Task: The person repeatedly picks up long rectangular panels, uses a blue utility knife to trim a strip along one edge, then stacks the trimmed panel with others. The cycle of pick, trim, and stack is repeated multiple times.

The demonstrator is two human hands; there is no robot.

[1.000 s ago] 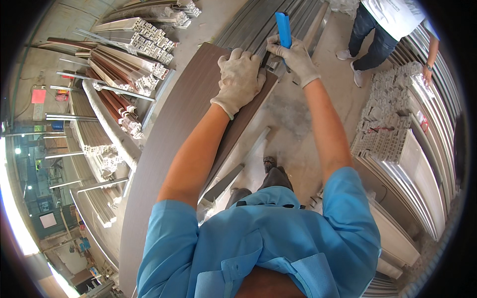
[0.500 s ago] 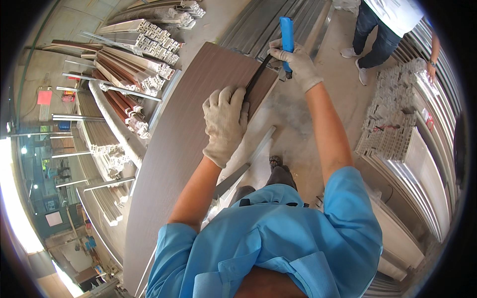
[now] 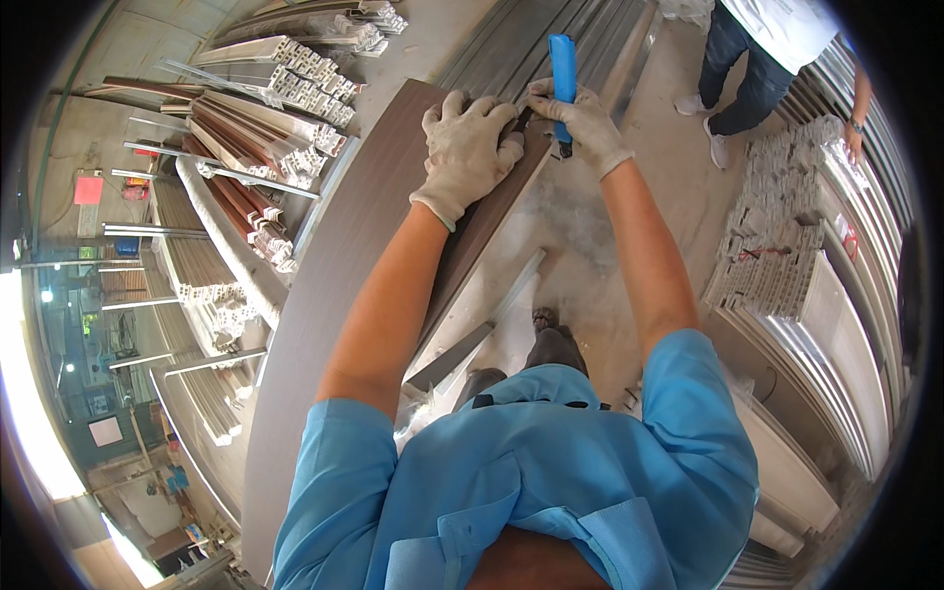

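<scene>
A long brown wood-grain panel point(image 3: 334, 265) lies lengthwise on my left. Over its far right edge my gloved left hand point(image 3: 469, 152) rests with bent fingers, a thin black strip point(image 3: 522, 122) coming out between thumb and forefinger. Just beyond the panel's far right corner, my gloved right hand point(image 3: 580, 123) is closed round a blue utility knife point(image 3: 562, 74), held upright with its dark tip downward. The right fingertips are at the strip's far end, but whether they pinch it is hard to tell. Most of the strip is hidden under my left hand.
Long dark profiles point(image 3: 511, 49) lie beyond the panel. Bundled profiles point(image 3: 305, 88) fill racks at left. Wrapped stacks of profiles point(image 3: 767, 216) stand at right, near another person point(image 3: 733, 84). A grey metal bar point(image 3: 457, 354) slants beside my legs.
My left hand has slid forward along the panel's edge, closer to my right hand. Less of the black strip shows between them. The right hand with the knife has barely shifted.
</scene>
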